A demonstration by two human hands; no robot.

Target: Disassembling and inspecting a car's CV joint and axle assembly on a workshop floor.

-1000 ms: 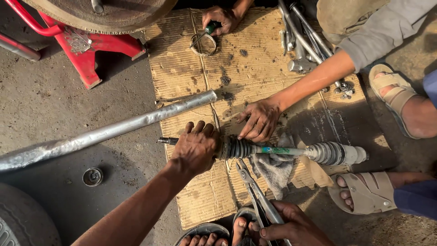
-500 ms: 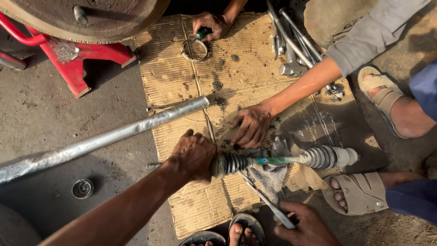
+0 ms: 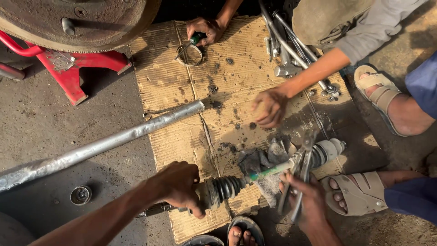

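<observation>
Left hand (image 3: pixel 175 184) grips axle shaft (image 3: pixel 227 187); right hand (image 3: pixel 305 200) holds pliers (image 3: pixel 300 168).

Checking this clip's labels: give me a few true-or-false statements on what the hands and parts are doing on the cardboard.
1. The left hand grips the drive axle near its black ribbed boot. True.
2. The right hand is empty. False: it holds pliers at the axle.
3. The long metal pipe stands upright. False: it lies flat across floor and cardboard sheet.
4. Another person's hand holds a green-handled tool by a metal ring. True.
</observation>
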